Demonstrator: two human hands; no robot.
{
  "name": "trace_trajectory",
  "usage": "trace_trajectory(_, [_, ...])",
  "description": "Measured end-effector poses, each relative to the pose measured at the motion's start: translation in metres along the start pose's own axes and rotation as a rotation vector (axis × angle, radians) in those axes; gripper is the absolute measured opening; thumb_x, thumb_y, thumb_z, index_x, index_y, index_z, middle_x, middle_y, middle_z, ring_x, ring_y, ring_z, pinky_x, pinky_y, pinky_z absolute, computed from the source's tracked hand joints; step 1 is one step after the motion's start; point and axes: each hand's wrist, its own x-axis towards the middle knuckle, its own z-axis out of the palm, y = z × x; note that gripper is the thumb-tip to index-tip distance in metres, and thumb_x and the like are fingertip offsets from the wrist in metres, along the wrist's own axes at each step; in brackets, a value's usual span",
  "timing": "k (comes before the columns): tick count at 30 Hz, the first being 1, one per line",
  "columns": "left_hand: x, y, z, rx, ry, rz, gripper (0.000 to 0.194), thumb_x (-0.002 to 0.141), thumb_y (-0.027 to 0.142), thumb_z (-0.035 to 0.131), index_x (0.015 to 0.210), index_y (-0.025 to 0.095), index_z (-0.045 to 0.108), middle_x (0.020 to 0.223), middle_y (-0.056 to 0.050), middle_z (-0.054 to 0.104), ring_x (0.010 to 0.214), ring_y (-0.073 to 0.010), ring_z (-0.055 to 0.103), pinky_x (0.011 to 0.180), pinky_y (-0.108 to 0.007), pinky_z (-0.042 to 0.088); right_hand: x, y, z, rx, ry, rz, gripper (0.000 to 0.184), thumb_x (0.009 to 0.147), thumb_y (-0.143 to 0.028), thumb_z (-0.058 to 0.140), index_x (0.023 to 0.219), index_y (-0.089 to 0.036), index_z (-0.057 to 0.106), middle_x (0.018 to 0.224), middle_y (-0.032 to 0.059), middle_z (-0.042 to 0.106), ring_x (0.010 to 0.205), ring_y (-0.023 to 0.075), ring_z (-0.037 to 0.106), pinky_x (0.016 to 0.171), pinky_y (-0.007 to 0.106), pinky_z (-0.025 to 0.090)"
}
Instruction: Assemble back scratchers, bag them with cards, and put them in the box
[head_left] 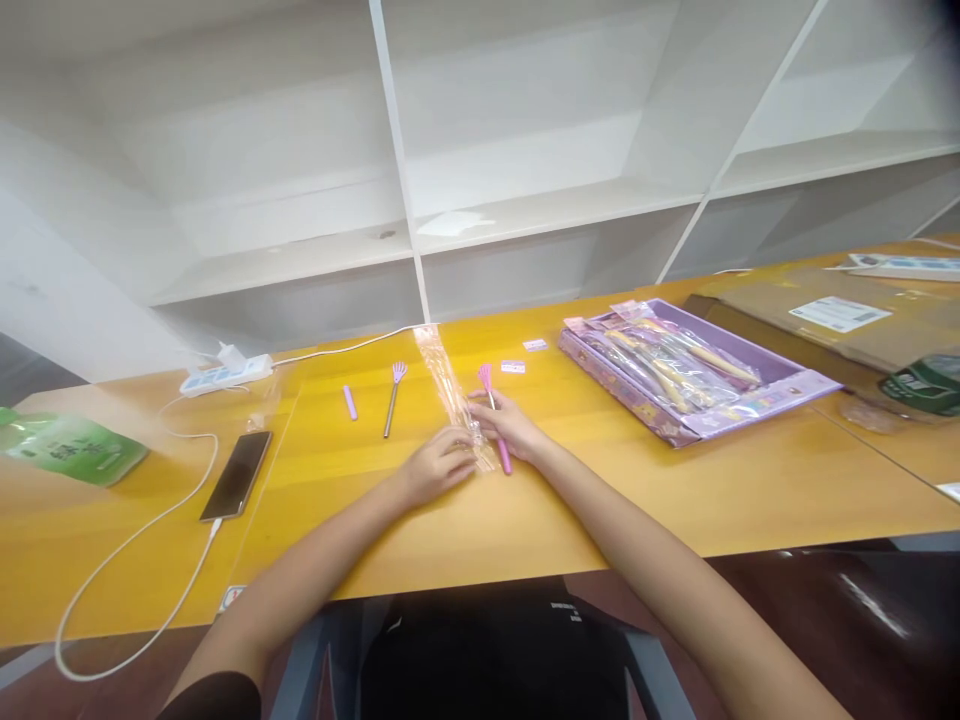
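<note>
A clear plastic sleeve (pixel 439 370) lies lengthwise in front of me, its near end between my hands. My left hand (pixel 441 464) rests at that near end with curled fingers pinching the film. My right hand (pixel 514 424) is closed around a small back scratcher with a pink claw head (pixel 486 378), a metal shaft and a pink handle; its fingertips reach the sleeve's right edge. Left of the sleeve lies a metal rod with a pale purple claw head (pixel 399 372). A separate purple handle tube (pixel 349 402) lies beside it.
Two small printed labels (pixel 513 367) lie beyond my right hand. A purple display box (pixel 679 375) holds several bagged items at right, before a cardboard carton (pixel 847 320). At left are a phone (pixel 237 476) on a white cable, a power strip (pixel 226 376) and a green pouch (pixel 82 448).
</note>
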Motion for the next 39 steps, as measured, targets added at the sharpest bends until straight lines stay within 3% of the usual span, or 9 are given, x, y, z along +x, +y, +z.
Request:
trace_trajectory(3, [-0.001, 0.008, -0.009, -0.142, 0.038, -0.072, 0.014, 0.098, 0.028, 0.073, 0.109, 0.020, 0.075, 0.128, -0.015, 0.063, 0.131, -0.0277, 0.061, 0.114, -0.051, 0.055, -0.001, 0.001, 0.005, -0.001, 0.046, 0.002, 0.054, 0.067, -0.042, 0.099, 0.092, -0.021, 0.056, 0.068, -0.0085, 0.052, 0.047, 0.0021, 0.029, 0.041, 0.017, 0.017])
trace_trajectory(9, [0.000, 0.007, -0.019, -0.169, 0.266, -0.465, 0.022, 0.099, 0.042, 0.070, 0.099, 0.023, 0.081, 0.144, -0.012, 0.044, 0.140, -0.0293, 0.049, 0.121, -0.053, 0.049, -0.004, 0.000, 0.010, -0.004, 0.101, -0.046, 0.054, 0.067, -0.043, 0.098, 0.087, -0.023, 0.052, 0.061, -0.0106, 0.042, 0.048, 0.0041, 0.028, 0.041, 0.018, 0.017])
trace_trajectory(15, [-0.004, -0.006, -0.010, -0.674, 0.124, -0.676, 0.040, 0.101, 0.054, 0.064, 0.098, 0.017, 0.077, 0.119, -0.011, 0.059, 0.104, -0.0210, 0.067, 0.093, -0.038, 0.063, -0.010, -0.001, 0.013, -0.060, 0.093, -0.077, 0.053, 0.069, -0.047, 0.096, 0.087, -0.023, 0.052, 0.060, -0.0110, 0.040, 0.047, 0.0045, 0.025, 0.041, 0.019, 0.017])
trace_trajectory(18, [-0.003, -0.003, -0.010, -0.631, 0.061, -0.684, 0.027, 0.092, 0.042, 0.077, 0.105, 0.018, 0.075, 0.109, -0.008, 0.067, 0.097, -0.0184, 0.068, 0.091, -0.033, 0.060, -0.013, 0.000, 0.017, -0.089, 0.065, -0.080, 0.050, 0.072, -0.048, 0.094, 0.088, -0.023, 0.053, 0.060, -0.0107, 0.040, 0.047, 0.0046, 0.024, 0.042, 0.020, 0.018])
trace_trajectory(22, [-0.005, 0.001, -0.007, -0.571, -0.004, -0.691, 0.045, 0.085, 0.025, 0.080, 0.129, 0.022, 0.069, 0.123, -0.008, 0.070, 0.099, -0.0189, 0.070, 0.089, -0.031, 0.059, -0.015, 0.002, 0.021, -0.115, 0.056, -0.086, 0.044, 0.077, -0.047, 0.090, 0.093, -0.022, 0.058, 0.064, -0.0094, 0.041, 0.049, 0.0052, 0.027, 0.044, 0.021, 0.021])
trace_trajectory(26, [-0.009, -0.005, 0.000, -0.532, 0.144, -0.747, 0.055, 0.083, 0.017, 0.076, 0.137, 0.022, 0.065, 0.134, -0.010, 0.068, 0.109, -0.0206, 0.071, 0.095, -0.032, 0.058, -0.014, 0.002, 0.020, -0.097, 0.143, -0.111, 0.045, 0.082, -0.047, 0.080, 0.114, -0.023, 0.062, 0.076, -0.0054, 0.048, 0.054, 0.0082, 0.036, 0.044, 0.021, 0.023])
trace_trajectory(29, [-0.010, -0.011, 0.003, -0.504, 0.271, -0.776, 0.048, 0.085, 0.019, 0.075, 0.133, 0.020, 0.067, 0.131, -0.011, 0.070, 0.115, -0.0218, 0.069, 0.098, -0.032, 0.057, -0.018, 0.000, 0.016, -0.222, 0.166, -0.133, 0.044, 0.087, -0.049, 0.073, 0.120, -0.022, 0.064, 0.081, -0.0035, 0.047, 0.060, 0.0109, 0.043, 0.046, 0.022, 0.031])
trace_trajectory(33, [-0.008, -0.014, 0.002, -0.525, 0.388, -0.850, 0.038, 0.088, 0.030, 0.079, 0.123, 0.018, 0.070, 0.116, -0.010, 0.074, 0.105, -0.0207, 0.072, 0.093, -0.031, 0.058, -0.028, -0.006, 0.014, -0.475, 0.073, -0.207, 0.040, 0.097, -0.052, 0.065, 0.123, -0.022, 0.069, 0.086, -0.0010, 0.051, 0.065, 0.0123, 0.049, 0.051, 0.025, 0.044])
trace_trajectory(39, [-0.005, -0.015, -0.007, -0.516, 0.523, -0.932, 0.035, 0.091, 0.046, 0.076, 0.113, 0.019, 0.067, 0.103, -0.005, 0.073, 0.076, -0.0136, 0.070, 0.068, -0.025, 0.058, -0.042, -0.016, 0.021, -0.505, -0.185, -0.132, 0.047, 0.102, -0.055, 0.060, 0.136, -0.024, 0.056, 0.092, 0.0022, 0.066, 0.066, 0.0146, 0.060, 0.045, 0.023, 0.047])
